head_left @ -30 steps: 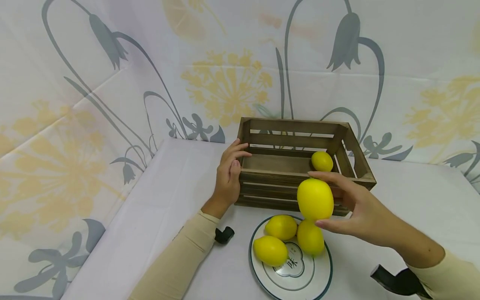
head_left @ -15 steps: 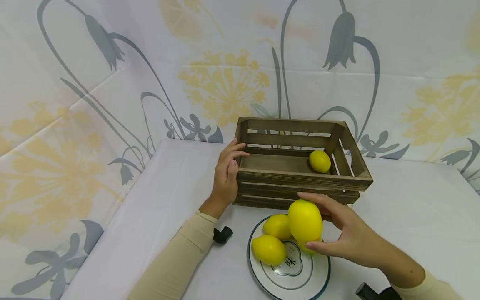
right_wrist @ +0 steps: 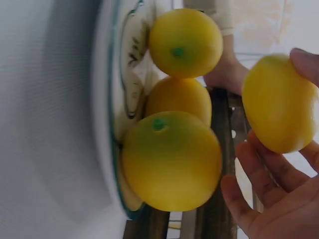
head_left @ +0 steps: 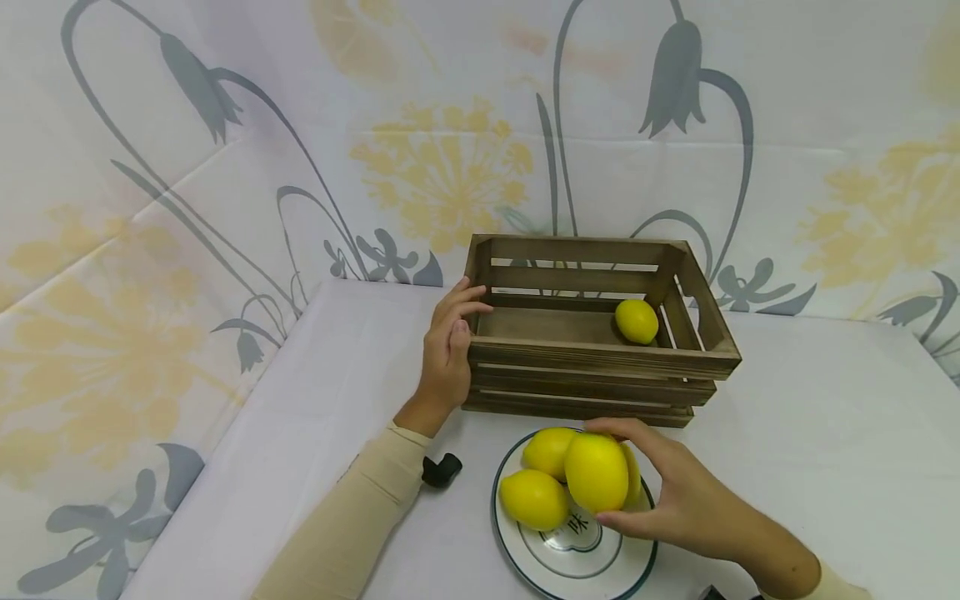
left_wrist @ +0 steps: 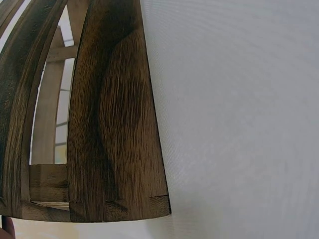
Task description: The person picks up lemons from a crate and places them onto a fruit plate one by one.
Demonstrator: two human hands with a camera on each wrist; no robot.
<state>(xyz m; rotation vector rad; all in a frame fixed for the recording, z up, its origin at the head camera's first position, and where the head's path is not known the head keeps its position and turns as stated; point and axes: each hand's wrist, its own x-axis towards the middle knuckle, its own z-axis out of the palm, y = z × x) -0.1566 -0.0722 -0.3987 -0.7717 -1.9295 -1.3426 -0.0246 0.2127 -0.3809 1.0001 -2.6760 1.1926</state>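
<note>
My right hand (head_left: 682, 500) pinches a lemon (head_left: 596, 472) between thumb and fingers, above the plate (head_left: 573, 575). In the right wrist view this held lemon (right_wrist: 279, 104) is apart from the plate's lemons. Three more lemons rest on the plate: one at the left (head_left: 534, 500), one behind (head_left: 550, 450), and one mostly hidden by the held lemon (head_left: 633, 475). My left hand (head_left: 447, 358) grips the left end of the slatted wooden crate (head_left: 592, 358), fingers over its rim. One lemon (head_left: 637, 322) lies inside the crate, toward the right.
The crate stands just behind the plate on a white tabletop (head_left: 810, 433). A patterned floral cloth (head_left: 450, 125) hangs behind and along the left side. A black curved piece (head_left: 442, 471) shows at the left wrist.
My right hand has come down and left with the lemon, from in front of the crate to over the plate's lemons. My left hand stays on the crate.
</note>
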